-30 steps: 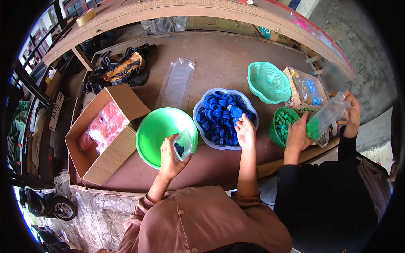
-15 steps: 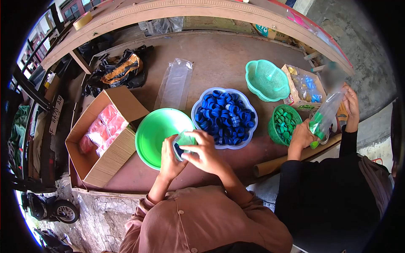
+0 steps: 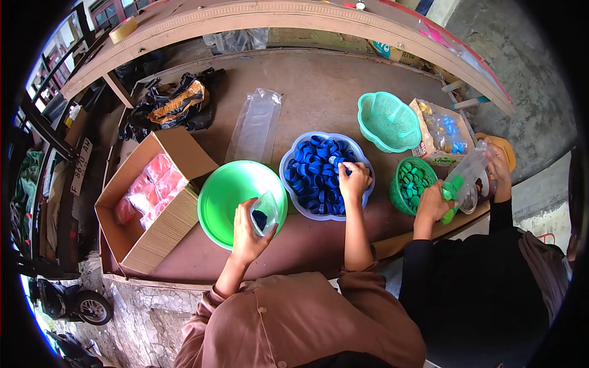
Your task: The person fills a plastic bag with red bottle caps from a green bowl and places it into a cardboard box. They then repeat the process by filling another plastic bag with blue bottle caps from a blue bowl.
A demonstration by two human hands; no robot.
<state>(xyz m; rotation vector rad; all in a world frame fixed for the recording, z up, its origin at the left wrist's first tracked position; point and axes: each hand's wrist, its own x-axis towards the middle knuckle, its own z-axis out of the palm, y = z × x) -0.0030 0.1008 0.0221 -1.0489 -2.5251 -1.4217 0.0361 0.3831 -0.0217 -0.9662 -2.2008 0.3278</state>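
Observation:
My left hand [image 3: 246, 234] is closed around a small clear plastic bag [image 3: 268, 208], its mouth up, with something dark blue inside. This bag is above the near edge of a green basin [image 3: 211, 211]. Over at the scalloped pale-blue basket [image 3: 286, 193], my right hand [image 3: 354, 181] reaches into the heap of blue plastic caps [image 3: 316, 172]. Its fingers are pinched together on a blue cap at the right side of the heap, which they partly hide.
A cardboard box [image 3: 150, 236] with pink packets stands left. Behind lie flat clear bags [image 3: 254, 126] and a black plastic bag [image 3: 199, 116]. Right are a turquoise basket [image 3: 383, 126], a basket of green caps [image 3: 402, 199], and a co-worker's hands [image 3: 432, 205] with a clear bag of green caps.
My right hand has left the small bag and moved right into the blue caps. My left hand keeps the bag over the basin. The co-worker's bag has come lower.

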